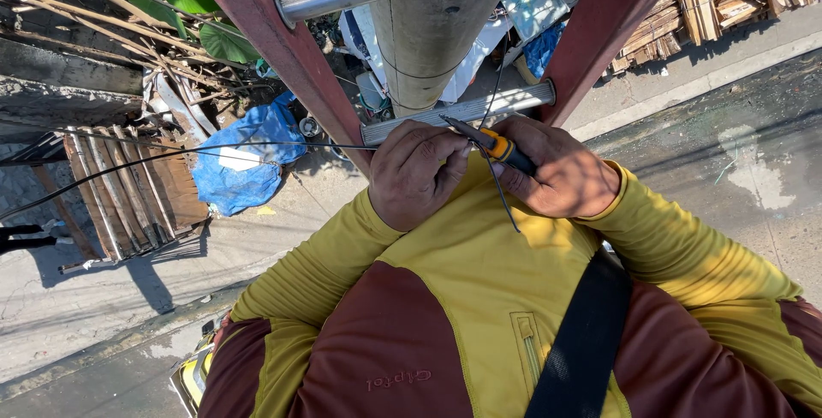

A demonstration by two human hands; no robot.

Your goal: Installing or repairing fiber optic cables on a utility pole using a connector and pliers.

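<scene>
While a thin black wire [499,195], likely light and floppy, best pinched near its end, hangs at chest height, the left hand [417,174] pinches it. The right hand [561,170] grips an orange-handled tool [501,149] before a ladder rung [458,110] and pole [428,32]
</scene>
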